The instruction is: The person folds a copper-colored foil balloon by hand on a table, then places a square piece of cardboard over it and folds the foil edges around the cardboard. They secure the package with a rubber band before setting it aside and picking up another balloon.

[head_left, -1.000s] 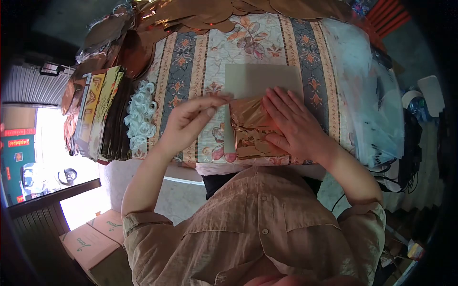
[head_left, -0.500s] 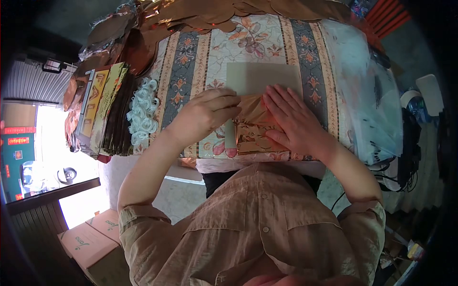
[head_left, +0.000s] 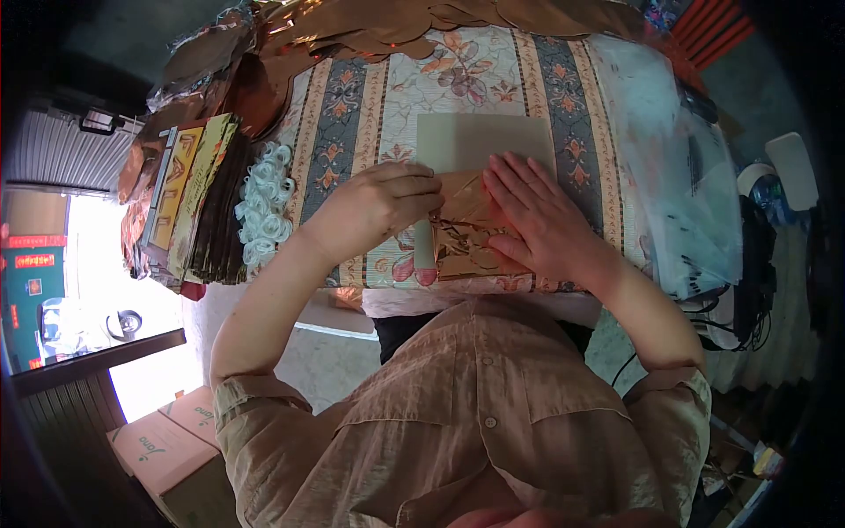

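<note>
A shiny copper-coloured foil sheet [head_left: 466,251] lies over a flat grey-beige board [head_left: 484,141], whose far part and a strip at the left stay uncovered. At the foil's upper left edge, my left hand [head_left: 387,202] is closed, its fingertips pinched together on that edge. The tips are partly hidden by the hand itself. My right hand [head_left: 546,220] lies flat on the foil's right side, fingers stretched toward the far edge and thumb spread to the left. Dark creases cross the foil between the two hands.
The table wears a patterned cloth [head_left: 339,106]. White coiled loops [head_left: 264,207] and a stack of printed packets [head_left: 189,198] stand at the left. Copper-coloured sheets [head_left: 370,26] line the far edge. Clear plastic bags [head_left: 664,176] lie at the right. Cardboard boxes [head_left: 167,449] sit below left.
The foil between my hands looks flatter, with fewer radiating folds near its far edge. My left hand has shifted very slightly left; my right hand stays flat in nearly the same place.
</note>
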Demonstrator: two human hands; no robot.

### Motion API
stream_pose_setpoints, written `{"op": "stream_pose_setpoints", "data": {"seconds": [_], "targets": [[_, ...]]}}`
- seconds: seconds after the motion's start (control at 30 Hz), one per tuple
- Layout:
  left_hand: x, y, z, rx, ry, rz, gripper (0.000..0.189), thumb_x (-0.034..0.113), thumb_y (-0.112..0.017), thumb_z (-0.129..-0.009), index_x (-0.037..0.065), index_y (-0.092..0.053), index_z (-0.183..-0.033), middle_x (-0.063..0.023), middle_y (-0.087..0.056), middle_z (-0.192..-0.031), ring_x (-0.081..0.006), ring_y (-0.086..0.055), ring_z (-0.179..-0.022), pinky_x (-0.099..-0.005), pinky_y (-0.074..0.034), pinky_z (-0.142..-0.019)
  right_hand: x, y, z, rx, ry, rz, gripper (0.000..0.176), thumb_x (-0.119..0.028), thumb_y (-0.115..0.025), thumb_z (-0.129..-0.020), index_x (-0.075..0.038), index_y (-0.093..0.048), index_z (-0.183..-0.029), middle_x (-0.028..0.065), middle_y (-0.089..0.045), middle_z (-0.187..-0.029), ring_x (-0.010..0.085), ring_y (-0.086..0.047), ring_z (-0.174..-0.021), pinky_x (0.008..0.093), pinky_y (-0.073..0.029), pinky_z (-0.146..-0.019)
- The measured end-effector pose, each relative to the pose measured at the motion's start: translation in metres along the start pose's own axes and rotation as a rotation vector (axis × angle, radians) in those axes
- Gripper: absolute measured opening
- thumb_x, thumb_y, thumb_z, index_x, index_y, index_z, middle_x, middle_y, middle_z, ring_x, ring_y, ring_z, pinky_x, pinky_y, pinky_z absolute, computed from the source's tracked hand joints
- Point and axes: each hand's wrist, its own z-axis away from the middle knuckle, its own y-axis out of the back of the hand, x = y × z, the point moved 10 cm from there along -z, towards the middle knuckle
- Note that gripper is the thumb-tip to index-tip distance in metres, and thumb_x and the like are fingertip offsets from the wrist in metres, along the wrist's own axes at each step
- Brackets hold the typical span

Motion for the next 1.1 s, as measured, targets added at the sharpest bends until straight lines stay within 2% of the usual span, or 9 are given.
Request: {"op": "stream_pose_setpoints", "data": {"seconds": [0.2, 0.4, 0.47, 0.57, 0.73, 0.93, 1.0, 1.03, 1.1], "targets": [[0.005, -0.002, -0.006, -0.016, -0.09, -0.097, 0.021, 0.011, -0.061, -0.075, 0.006, -0.07, -0.093, -0.003, -0.067, -0.101, -0.0208, -0.063, -0.102, -0.0346, -0.053, -0.088, 0.0, 0.002, -0.001, 0.01, -0.001, -0.006, 0.075, -0.04, -0.056, -0.093, 0.002, -0.029, -0.149, 0.0191, -0.026, -0.157, 0.0324, -0.021, -0.147, 0.0463, -0.013, -0.121], [0.005, -0.002, -0.008, 0.012, -0.122, -0.142, 0.02, 0.012, -0.061, -0.074, 0.006, -0.068, -0.092, -0.0039, -0.066, -0.1, -0.0217, -0.064, -0.097, -0.0341, -0.054, -0.085, 0.0, 0.001, -0.001, 0.021, -0.003, 0.012, 0.075, -0.04, -0.055, -0.093, 0.003, -0.029, -0.148, 0.0197, -0.026, -0.157, 0.0325, -0.022, -0.147, 0.0462, -0.013, -0.121], [0.007, -0.003, -0.007, 0.033, -0.143, -0.156, 0.02, 0.012, -0.062, -0.074, 0.006, -0.068, -0.092, -0.0047, -0.066, -0.099, -0.022, -0.064, -0.095, -0.0338, -0.054, -0.084, -0.001, 0.003, 0.0, 0.078, 0.02, 0.059, 0.073, -0.049, -0.051, -0.095, 0.005, -0.038, -0.144, 0.0218, -0.033, -0.153, 0.0327, -0.027, -0.145, 0.0455, -0.014, -0.12], [0.013, -0.002, -0.007, 0.053, -0.186, -0.203, 0.021, 0.013, -0.062, -0.073, 0.006, -0.066, -0.093, -0.0058, -0.066, -0.097, -0.0224, -0.065, -0.092, -0.0331, -0.054, -0.082, 0.0, 0.0, 0.0, 0.02, 0.0, 0.017, 0.076, -0.042, -0.054, -0.094, 0.003, -0.029, -0.149, 0.0199, -0.026, -0.157, 0.0327, -0.021, -0.147, 0.0461, -0.013, -0.121], [0.023, -0.003, -0.007, 0.048, -0.256, -0.288, 0.023, 0.015, -0.062, -0.073, 0.007, -0.064, -0.094, -0.0063, -0.067, -0.095, -0.0218, -0.066, -0.091, -0.0322, -0.055, -0.081, 0.001, -0.002, 0.0, 0.017, -0.002, 0.021, 0.075, -0.043, -0.053, -0.094, 0.002, -0.028, -0.149, 0.02, -0.026, -0.157, 0.0329, -0.021, -0.147, 0.0459, -0.013, -0.121], [0.017, -0.014, 0.0, 0.091, -0.181, -0.332, 0.025, 0.018, -0.066, -0.073, 0.007, -0.065, -0.096, -0.006, -0.069, -0.097, -0.0217, -0.068, -0.092, -0.0324, -0.056, -0.079, 0.001, -0.002, 0.001, 0.032, -0.007, 0.022, 0.075, -0.044, -0.052, -0.095, 0.002, -0.028, -0.149, 0.0198, -0.025, -0.157, 0.0328, -0.02, -0.148, 0.0461, -0.013, -0.121], [0.003, -0.009, 0.002, 0.141, 0.012, -0.138, 0.029, 0.02, -0.072, -0.074, 0.007, -0.066, -0.098, -0.0069, -0.07, -0.098, -0.0217, -0.069, -0.092, -0.0338, -0.056, -0.079, 0.002, -0.002, 0.001, 0.029, -0.01, 0.005, 0.075, -0.044, -0.052, -0.095, 0.002, -0.028, -0.149, 0.0197, -0.025, -0.157, 0.0328, -0.02, -0.148, 0.0462, -0.013, -0.121], [0.005, -0.009, 0.003, 0.141, 0.012, -0.137, 0.029, 0.02, -0.072, -0.074, 0.007, -0.066, -0.098, -0.0069, -0.07, -0.098, -0.0217, -0.069, -0.092, -0.0338, -0.056, -0.079, 0.001, -0.001, 0.001, 0.035, -0.006, 0.008, 0.075, -0.044, -0.052, -0.095, 0.002, -0.028, -0.149, 0.0196, -0.025, -0.157, 0.0329, -0.02, -0.148, 0.0463, -0.012, -0.121], [-0.006, -0.006, 0.003, 0.115, 0.169, -0.042, 0.032, 0.022, -0.077, -0.074, 0.007, -0.067, -0.1, -0.0084, -0.071, -0.101, -0.0225, -0.069, -0.095, -0.0349, -0.056, -0.081, -0.001, -0.001, 0.002, 0.036, 0.0, 0.005, 0.075, -0.044, -0.052, -0.095, 0.002, -0.028, -0.149, 0.0195, -0.025, -0.157, 0.0329, -0.02, -0.148, 0.0463, -0.012, -0.121]]}}
